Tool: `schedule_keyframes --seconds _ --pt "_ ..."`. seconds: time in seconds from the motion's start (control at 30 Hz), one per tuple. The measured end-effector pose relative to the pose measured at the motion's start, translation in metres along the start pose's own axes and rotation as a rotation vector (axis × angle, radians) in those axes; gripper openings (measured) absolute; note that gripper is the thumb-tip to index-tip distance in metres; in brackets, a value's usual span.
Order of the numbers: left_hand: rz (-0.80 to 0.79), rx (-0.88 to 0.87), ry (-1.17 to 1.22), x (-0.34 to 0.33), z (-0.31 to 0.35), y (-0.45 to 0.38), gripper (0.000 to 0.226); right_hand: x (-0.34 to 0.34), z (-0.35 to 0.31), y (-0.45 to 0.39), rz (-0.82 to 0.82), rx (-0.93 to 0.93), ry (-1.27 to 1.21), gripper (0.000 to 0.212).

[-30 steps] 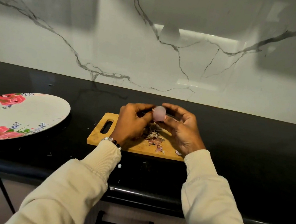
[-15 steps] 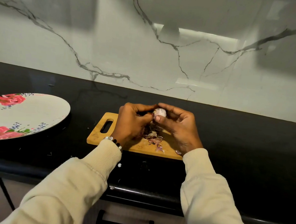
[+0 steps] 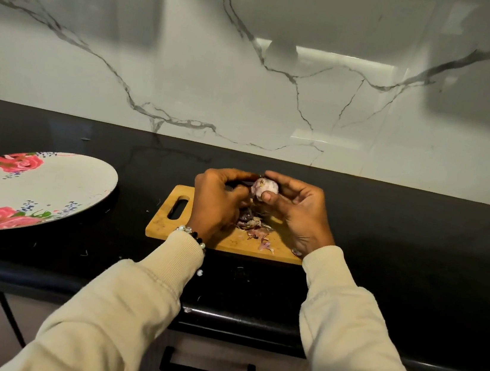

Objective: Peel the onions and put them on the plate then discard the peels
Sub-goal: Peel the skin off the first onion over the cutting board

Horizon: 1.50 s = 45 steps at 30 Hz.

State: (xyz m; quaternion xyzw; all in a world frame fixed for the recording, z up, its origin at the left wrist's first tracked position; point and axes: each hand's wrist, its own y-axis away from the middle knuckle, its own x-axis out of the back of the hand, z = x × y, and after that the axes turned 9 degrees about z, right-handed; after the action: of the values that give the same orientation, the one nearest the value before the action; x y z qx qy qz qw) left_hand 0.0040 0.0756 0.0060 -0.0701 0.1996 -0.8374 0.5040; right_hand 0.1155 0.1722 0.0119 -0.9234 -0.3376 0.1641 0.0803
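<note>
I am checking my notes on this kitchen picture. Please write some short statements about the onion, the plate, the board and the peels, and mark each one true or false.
1. The right hand holds the onion above the cutting board. True.
2. A peeled onion already lies on the flowered plate. False: nothing lies on the visible part of the plate.
3. Loose peels lie on the board between the two hands. True.
4. The plate stands to the right of the board. False: it stands to the left, apart from the board, on the black counter.
5. The left hand rests flat on the plate. False: its fingers are curled and work at the onion.
</note>
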Motion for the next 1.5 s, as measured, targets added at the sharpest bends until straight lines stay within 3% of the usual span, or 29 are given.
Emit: schedule_keyframes --seconds 0.1,0.23,0.4,0.77,0.9,1.1,1.3,1.5 --pt "0.033 -0.025 -0.002 0.0017 0.0019 -0.0008 0.018 0.0 -0.0014 -0.0016 0.04 -0.014 -0.041 0.035" --pt "-0.09 0.013 -0.005 0.003 0.0005 -0.002 0.028 0.0006 -0.0028 -0.0011 0.056 -0.015 -0.065 0.037" --pt "-0.138 0.011 -0.013 0.0034 0.0036 0.0006 0.021 0.0011 -0.0029 0.0002 0.028 -0.008 -0.029 0.04" --pt "0.004 -0.164 -0.211 0.0012 0.0043 0.0041 0.014 0.0008 0.0002 0.0003 -0.065 0.087 0.086 0.042" --pt "0.031 -0.122 -0.125 0.0004 0.0041 0.003 0.014 -0.0014 0.0002 0.0012 -0.031 0.054 0.006 0.042" --pt "-0.059 0.029 0.107 -0.0007 0.0034 0.0017 0.015 -0.0004 -0.0041 -0.001 0.085 -0.026 -0.068 0.037" --pt "-0.091 -0.025 0.009 0.0007 0.0073 0.0045 0.02 0.0004 -0.0049 -0.0006 0.062 0.002 -0.068 0.037" --pt "-0.073 0.039 -0.015 0.0012 0.0045 0.0021 0.013 -0.0001 0.0006 -0.0014 0.013 0.049 -0.047 0.043"
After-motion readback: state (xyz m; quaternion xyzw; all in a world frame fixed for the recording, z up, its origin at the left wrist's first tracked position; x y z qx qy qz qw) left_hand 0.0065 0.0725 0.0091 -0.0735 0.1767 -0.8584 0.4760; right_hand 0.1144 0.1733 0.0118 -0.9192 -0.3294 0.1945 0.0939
